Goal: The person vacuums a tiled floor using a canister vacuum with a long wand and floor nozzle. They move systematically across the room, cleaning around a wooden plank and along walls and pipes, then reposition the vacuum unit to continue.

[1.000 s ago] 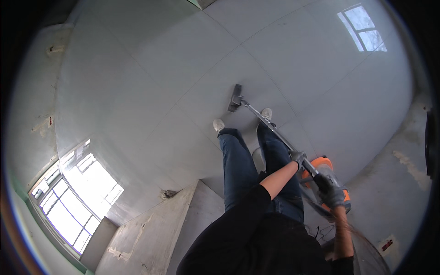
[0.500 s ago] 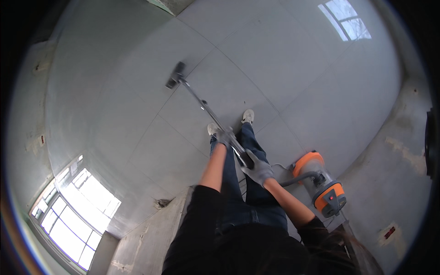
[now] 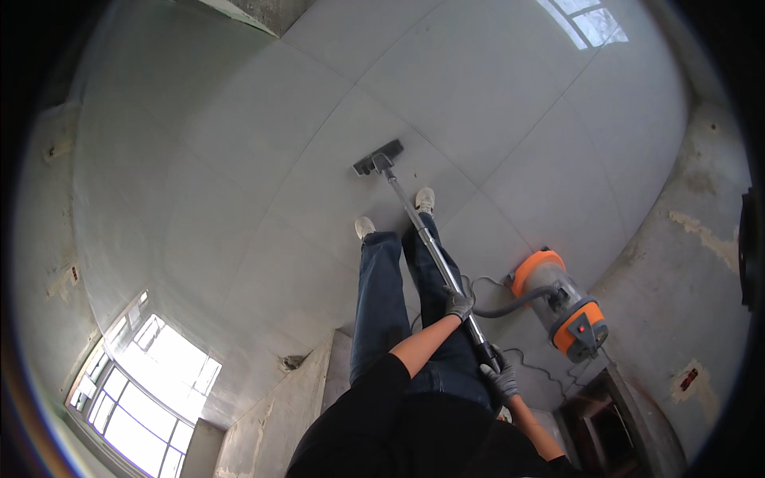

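Note:
I stand on a pale tiled floor (image 3: 263, 159) and hold a metal vacuum wand (image 3: 418, 227) in both gloved hands. My left hand (image 3: 458, 303) grips the wand about halfway up. My right hand (image 3: 500, 382) grips its upper end, close to my body. The dark floor nozzle (image 3: 378, 158) rests on the tiles just beyond my two light shoes. A grey hose (image 3: 514, 304) runs from the wand to a silver and orange canister vacuum (image 3: 562, 304) standing at my right.
A thin cable (image 3: 530, 370) lies on the floor near the canister. Rough concrete wall (image 3: 701, 263) rises on the right, with a dark opening (image 3: 606, 422) at the lower right. A bright window (image 3: 139, 390) sits at the lower left beside a concrete ledge (image 3: 279, 414).
The nozzle has come back toward my feet from the far left reach. My hands have slid lower and nearer my body along the wand.

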Demonstrator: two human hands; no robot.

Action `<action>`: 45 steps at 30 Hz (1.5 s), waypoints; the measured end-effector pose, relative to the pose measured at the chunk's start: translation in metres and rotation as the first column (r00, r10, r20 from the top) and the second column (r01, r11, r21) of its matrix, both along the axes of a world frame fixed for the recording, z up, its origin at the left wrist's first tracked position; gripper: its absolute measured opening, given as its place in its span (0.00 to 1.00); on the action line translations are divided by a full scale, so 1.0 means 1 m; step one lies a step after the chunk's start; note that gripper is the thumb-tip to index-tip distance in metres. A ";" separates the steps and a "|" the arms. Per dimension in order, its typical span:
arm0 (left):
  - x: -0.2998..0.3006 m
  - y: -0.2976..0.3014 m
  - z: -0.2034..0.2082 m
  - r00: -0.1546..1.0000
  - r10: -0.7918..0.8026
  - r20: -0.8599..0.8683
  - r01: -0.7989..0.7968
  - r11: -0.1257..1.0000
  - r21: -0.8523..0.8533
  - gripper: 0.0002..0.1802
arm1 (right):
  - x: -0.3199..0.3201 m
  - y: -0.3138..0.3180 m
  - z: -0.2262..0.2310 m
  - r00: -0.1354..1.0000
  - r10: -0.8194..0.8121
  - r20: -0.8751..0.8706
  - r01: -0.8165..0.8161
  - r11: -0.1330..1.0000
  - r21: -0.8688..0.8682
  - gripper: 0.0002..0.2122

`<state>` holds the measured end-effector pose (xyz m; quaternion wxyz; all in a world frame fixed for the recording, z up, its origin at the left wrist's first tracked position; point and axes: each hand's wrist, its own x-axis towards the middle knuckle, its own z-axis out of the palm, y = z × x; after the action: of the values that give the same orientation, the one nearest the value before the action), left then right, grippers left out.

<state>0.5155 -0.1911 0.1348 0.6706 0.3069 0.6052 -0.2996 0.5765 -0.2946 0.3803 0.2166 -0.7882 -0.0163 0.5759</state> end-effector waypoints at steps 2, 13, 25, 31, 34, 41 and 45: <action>-0.003 0.022 -0.006 0.996 -0.044 0.082 0.034 0.993 0.116 0.61 | -0.007 0.013 -0.012 0.996 -0.086 -0.040 0.087 0.995 0.037 0.34; 0.010 0.311 -0.183 0.997 0.068 -0.035 -0.041 0.858 0.511 0.45 | 0.010 0.239 -0.189 0.992 -0.062 -0.109 0.076 0.989 0.126 0.32; -0.003 0.024 0.001 0.984 -0.174 0.025 0.173 0.985 0.017 0.61 | -0.009 0.017 0.005 0.989 -0.130 -0.074 0.133 0.991 0.034 0.34; 0.040 0.204 -0.058 0.997 -0.038 0.065 0.020 0.964 0.263 0.46 | 0.036 0.150 -0.094 0.999 -0.024 -0.041 0.031 0.983 0.183 0.33; 0.062 0.329 -0.084 0.985 0.053 0.165 -0.110 0.925 0.363 0.33 | 0.068 0.253 -0.133 0.974 -0.125 -0.189 0.148 0.983 0.112 0.32; 0.026 0.421 -0.055 0.901 0.307 0.307 -0.390 0.884 0.259 0.27 | 0.121 0.341 -0.152 0.966 -0.139 -0.219 0.183 0.963 0.197 0.33; -0.073 0.375 -0.056 0.923 0.310 0.229 -0.371 0.877 0.307 0.25 | 0.151 0.339 -0.152 0.994 0.024 -0.110 -0.011 0.993 0.120 0.35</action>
<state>0.4423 0.1840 0.0787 0.6987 0.3327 0.6322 -0.0382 0.7272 0.0443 0.2281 0.2586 -0.7405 -0.0455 0.6187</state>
